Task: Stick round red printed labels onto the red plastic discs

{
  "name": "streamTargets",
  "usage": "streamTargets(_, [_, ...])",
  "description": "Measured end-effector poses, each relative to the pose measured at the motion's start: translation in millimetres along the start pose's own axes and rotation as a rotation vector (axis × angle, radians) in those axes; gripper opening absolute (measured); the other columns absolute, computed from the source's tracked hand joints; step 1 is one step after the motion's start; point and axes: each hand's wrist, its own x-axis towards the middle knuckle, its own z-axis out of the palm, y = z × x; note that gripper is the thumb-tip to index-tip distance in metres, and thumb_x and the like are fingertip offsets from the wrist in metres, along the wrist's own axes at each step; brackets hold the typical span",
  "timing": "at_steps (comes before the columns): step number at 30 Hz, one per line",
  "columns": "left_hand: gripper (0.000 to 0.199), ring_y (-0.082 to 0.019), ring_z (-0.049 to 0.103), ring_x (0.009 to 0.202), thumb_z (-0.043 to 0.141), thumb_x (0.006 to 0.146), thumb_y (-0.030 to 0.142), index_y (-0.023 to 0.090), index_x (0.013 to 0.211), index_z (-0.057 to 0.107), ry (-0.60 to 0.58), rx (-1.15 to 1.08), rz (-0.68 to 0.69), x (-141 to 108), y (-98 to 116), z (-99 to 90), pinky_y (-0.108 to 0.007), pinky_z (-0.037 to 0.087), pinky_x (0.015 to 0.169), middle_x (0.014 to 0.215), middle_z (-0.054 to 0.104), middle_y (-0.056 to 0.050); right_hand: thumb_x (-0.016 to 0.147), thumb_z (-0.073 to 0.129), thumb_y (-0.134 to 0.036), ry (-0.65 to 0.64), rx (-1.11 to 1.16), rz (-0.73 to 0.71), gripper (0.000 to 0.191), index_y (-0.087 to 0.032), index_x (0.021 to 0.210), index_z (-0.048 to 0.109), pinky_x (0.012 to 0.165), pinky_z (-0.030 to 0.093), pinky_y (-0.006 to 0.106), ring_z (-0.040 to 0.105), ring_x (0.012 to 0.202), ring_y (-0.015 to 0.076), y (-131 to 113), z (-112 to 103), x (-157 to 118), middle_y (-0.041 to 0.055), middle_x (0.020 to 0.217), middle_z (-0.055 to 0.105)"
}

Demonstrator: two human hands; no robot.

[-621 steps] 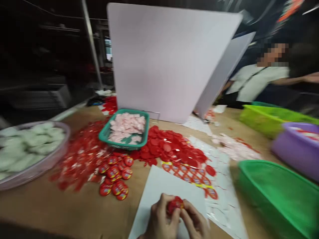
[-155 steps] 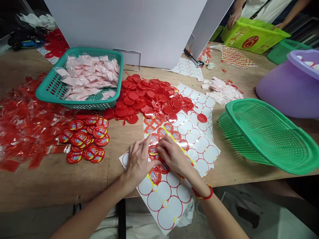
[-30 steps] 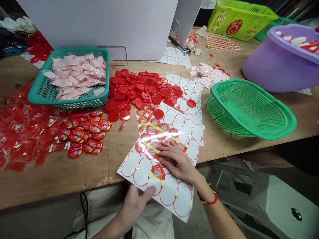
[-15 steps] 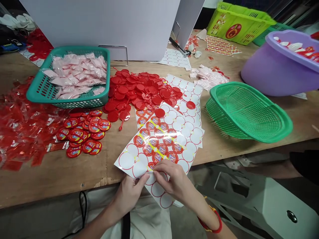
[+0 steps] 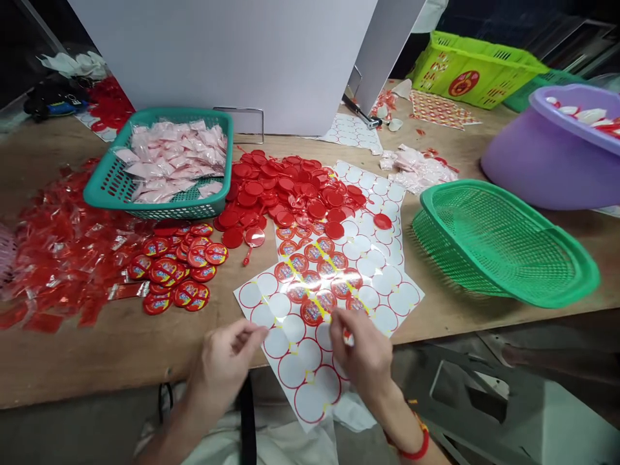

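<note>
A glossy sheet of round red stickers (image 5: 325, 301), with bare white circles around them, lies over the table's front edge. My right hand (image 5: 365, 352) is closed above its right part; a small red-and-white bit of a sticker (image 5: 347, 336) shows between the fingers. By the sheet's left edge, my left hand (image 5: 225, 358) has thumb and forefinger pressed together, with nothing visible in them. Beyond the sheet is a heap of red round plastic discs (image 5: 290, 187), some with thin stems. Discs with printed stickers (image 5: 181, 268) are piled on the left.
A teal basket (image 5: 159, 212) of pink packets stands behind red wrapped packets (image 5: 62, 252) at left. To the right are a green basket (image 5: 513, 242), a purple tub (image 5: 537, 161) and a yellow-green crate (image 5: 477, 68). A white panel (image 5: 223, 58) rises at the back.
My hands have come apart: the right moved right, the left moved left and off the sheet. The lowest red sticker has left the sheet. The view has shifted slightly.
</note>
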Motion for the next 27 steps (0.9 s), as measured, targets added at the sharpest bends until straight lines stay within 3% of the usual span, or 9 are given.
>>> streamTargets(3, [0.033,-0.010,0.045,0.041,0.044,0.078,0.046,0.018,0.070,0.059,-0.171,-0.095,0.018,4.6,8.3,13.6,-0.019,0.035,0.041,0.049,0.051,0.003,0.080,0.050,-0.010,-0.076,-0.097,-0.336,0.021,-0.017,0.100,0.055,0.042,0.036,0.029,0.049,0.046,0.0163,-18.0,8.9,-1.3,0.0014,0.053,0.055])
streamTargets(5, [0.030,-0.009,0.044,0.044,0.044,0.080,0.041,0.017,0.067,0.056,-0.163,-0.081,0.060,9.9,9.7,20.4,-0.018,0.033,0.043,0.052,0.051,0.003,0.081,0.049,-0.010,-0.143,-0.014,-0.351,0.022,-0.018,0.101,0.055,0.042,0.035,0.029,0.049,0.048,0.0163,-24.2,13.3,0.5,0.0019,0.056,0.055])
streamTargets(10, [0.025,-0.010,0.049,0.054,0.042,0.082,0.030,0.016,0.067,0.056,-0.119,0.011,0.166,16.6,9.6,16.3,-0.018,0.036,0.050,0.061,0.056,0.001,0.082,0.050,-0.021,-0.183,0.358,0.000,0.022,-0.019,0.104,0.053,0.062,0.048,0.033,0.057,0.080,0.0214,-23.3,15.2,16.3,0.0099,0.090,0.060])
streamTargets(13, [0.026,-0.011,0.053,0.058,0.041,0.084,0.028,0.016,0.071,0.060,-0.104,0.099,0.265,23.5,10.8,8.9,-0.019,0.039,0.053,0.066,0.060,-0.001,0.083,0.049,-0.020,-0.173,0.450,0.152,0.007,-0.020,0.084,0.056,0.059,0.047,0.029,0.057,0.072,0.0181,-17.0,16.9,27.2,0.0059,0.078,0.059])
streamTargets(16, [0.022,-0.014,0.057,0.069,0.042,0.085,0.026,0.016,0.087,0.062,0.092,0.334,0.414,47.8,13.5,-0.6,-0.023,0.044,0.063,0.079,0.063,-0.005,0.084,0.046,-0.020,-0.118,0.481,0.263,0.014,-0.021,0.071,0.050,0.054,0.044,0.026,0.053,0.061,0.0146,-5.6,22.0,32.4,0.0018,0.066,0.055])
streamTargets(18, [0.023,-0.019,0.057,0.084,0.046,0.084,0.025,0.014,0.102,0.058,0.273,0.569,0.488,72.9,18.2,-7.1,-0.029,0.045,0.073,0.096,0.061,-0.010,0.084,0.047,-0.025,-0.081,0.479,0.372,0.009,-0.020,0.078,0.051,0.056,0.046,0.026,0.054,0.062,0.0148,2.7,26.7,31.6,0.0021,0.070,0.056])
streamTargets(20, [0.031,-0.024,0.053,0.095,0.053,0.081,0.026,0.012,0.109,0.054,0.352,0.828,0.493,99.0,26.2,-11.1,-0.034,0.045,0.078,0.105,0.056,-0.014,0.084,0.047,-0.028,-0.108,0.504,0.457,0.013,-0.020,0.093,0.051,0.059,0.048,0.028,0.058,0.068,0.0162,8.8,31.1,28.3,0.0039,0.077,0.059])
streamTargets(23, [0.025,-0.028,0.054,0.093,0.053,0.081,0.024,0.009,0.101,0.058,0.342,1.081,0.426,127.2,40.0,-10.9,-0.036,0.047,0.072,0.099,0.058,-0.017,0.085,0.046,-0.030,-0.157,0.550,0.477,0.027,-0.019,0.110,0.044,0.064,0.051,0.030,0.061,0.076,0.0179,13.0,35.7,22.4,0.0064,0.086,0.061])
streamTargets(27, [0.026,-0.025,0.059,0.080,0.036,0.083,0.008,0.010,0.087,0.061,0.314,1.100,0.445,132.1,49.3,-9.0,-0.029,0.046,0.059,0.084,0.061,-0.015,0.086,0.044,-0.027,-0.175,0.613,0.473,0.029,-0.020,0.113,0.039,0.066,0.052,0.030,0.061,0.076,0.0162,15.4,38.4,20.5,0.0058,0.086,0.061])
